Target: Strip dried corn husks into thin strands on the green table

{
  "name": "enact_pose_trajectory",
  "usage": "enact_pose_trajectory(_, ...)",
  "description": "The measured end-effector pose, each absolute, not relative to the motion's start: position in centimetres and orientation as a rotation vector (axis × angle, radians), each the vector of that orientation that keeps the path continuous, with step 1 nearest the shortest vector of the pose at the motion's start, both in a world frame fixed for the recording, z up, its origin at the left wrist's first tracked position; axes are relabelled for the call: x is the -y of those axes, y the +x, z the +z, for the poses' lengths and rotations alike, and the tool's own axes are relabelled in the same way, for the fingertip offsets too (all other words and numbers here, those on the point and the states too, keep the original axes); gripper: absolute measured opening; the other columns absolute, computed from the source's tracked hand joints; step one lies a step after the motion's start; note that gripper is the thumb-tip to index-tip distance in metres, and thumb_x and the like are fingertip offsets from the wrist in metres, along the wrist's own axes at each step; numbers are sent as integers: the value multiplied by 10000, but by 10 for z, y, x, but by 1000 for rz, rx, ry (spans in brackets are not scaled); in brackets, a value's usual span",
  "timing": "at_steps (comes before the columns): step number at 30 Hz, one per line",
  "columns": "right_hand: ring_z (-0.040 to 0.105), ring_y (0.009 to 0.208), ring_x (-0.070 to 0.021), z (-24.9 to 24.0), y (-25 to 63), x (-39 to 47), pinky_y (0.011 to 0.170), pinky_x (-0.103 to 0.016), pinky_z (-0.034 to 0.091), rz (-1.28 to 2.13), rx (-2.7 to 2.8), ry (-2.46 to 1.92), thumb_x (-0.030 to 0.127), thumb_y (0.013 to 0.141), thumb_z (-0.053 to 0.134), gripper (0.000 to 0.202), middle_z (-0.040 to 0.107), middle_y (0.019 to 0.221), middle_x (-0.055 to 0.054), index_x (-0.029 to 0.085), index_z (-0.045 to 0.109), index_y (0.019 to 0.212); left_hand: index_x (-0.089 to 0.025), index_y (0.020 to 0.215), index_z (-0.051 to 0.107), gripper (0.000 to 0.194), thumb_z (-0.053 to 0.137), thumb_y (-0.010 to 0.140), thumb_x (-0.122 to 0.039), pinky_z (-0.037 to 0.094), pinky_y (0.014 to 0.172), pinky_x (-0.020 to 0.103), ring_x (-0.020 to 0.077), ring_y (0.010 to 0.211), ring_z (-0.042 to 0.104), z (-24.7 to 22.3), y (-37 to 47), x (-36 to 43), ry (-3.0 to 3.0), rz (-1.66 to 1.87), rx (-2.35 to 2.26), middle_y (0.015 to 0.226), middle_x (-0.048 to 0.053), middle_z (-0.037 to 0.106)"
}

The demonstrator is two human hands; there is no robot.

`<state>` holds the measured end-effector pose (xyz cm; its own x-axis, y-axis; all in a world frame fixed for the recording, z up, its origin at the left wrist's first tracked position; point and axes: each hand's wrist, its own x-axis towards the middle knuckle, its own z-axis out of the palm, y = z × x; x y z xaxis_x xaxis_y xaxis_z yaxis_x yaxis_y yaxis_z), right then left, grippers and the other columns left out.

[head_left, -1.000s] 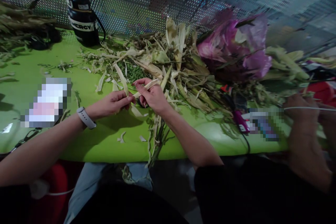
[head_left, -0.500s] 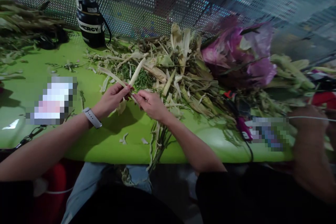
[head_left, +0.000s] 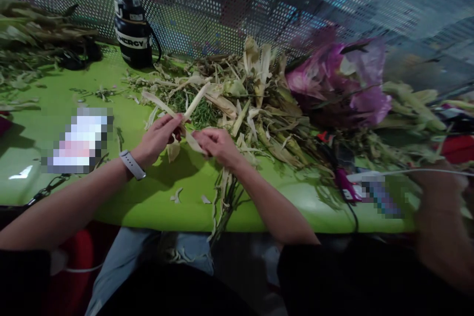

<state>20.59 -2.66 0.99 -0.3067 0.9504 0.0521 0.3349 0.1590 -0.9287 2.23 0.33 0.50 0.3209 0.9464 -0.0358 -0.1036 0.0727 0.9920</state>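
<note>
Pale corn husk strips [head_left: 197, 100] cross in a V at the fingertips of my left hand [head_left: 162, 136], which pinches them together. From that pinch a flat husk strip [head_left: 193, 141] runs down to the right. Its lower end lies in the closed fingers of my right hand [head_left: 217, 145]. Both hands are just above the green table [head_left: 155, 205], in front of a heap of dry husks [head_left: 274, 118]. Behind the strips is a clump of thin green strands [head_left: 203, 112]. Where the strips meet is partly hidden by my left fingers.
A black bottle [head_left: 135, 34] stands at the perforated back panel [head_left: 200, 15]. A blurred-out phone [head_left: 79, 140] lies left. On the right are a pink plastic bag [head_left: 340, 79], another phone [head_left: 383, 197], a white cable [head_left: 425, 172] and another person's arm [head_left: 440, 202].
My right hand has moved a little right and down from my left, and more of the flat strip shows between them. The whole view has shifted slightly.
</note>
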Motion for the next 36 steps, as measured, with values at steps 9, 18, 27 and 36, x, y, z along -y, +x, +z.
enact_pose_trajectory(9, 410, 392, -75, -5, 203, 11, 381, -229, 268, 1298, 1170, -1149, 664, 727, 671, 489, 515, 521, 71, 211, 587, 891, -157, 776, 589, 299, 610, 870, -439, 341, 507, 208, 74, 541, 414, 8, 20, -4, 1419, 735, -784, 629, -22, 479)
enact_pose_trajectory(18, 561, 536, -107, -2, 208, 15, 479, -236, 390, 1066, 1246, -1107, 509, 785, 671, 321, 633, 645, 17, 200, 664, 872, -161, 864, 602, 255, 584, 892, -413, 374, 543, 237, 92, 583, 500, 14, 13, -10, 1490, 763, -803, 698, 0, 572)
enact_pose_trajectory(27, 637, 830, -160, -9, 209, 10, 794, -298, 520, 847, 1258, -1100, 435, 816, 609, 242, 682, 877, -33, 203, 660, 856, -150, 936, 525, 133, 597, 887, -251, 502, 661, 265, 118, 673, 633, 15, 11, -16, 1604, 886, -803, 731, 15, 644)
enact_pose_trajectory(36, 581, 1073, -260, -5, 204, 17, 975, -440, 447, 431, 1784, -1062, 367, 746, 714, 287, 647, 1067, -100, 201, 687, 979, -187, 1041, 385, 229, 561, 895, -187, 424, 528, 208, 110, 609, 620, 9, 15, -13, 1717, 867, -745, 672, -21, 647)
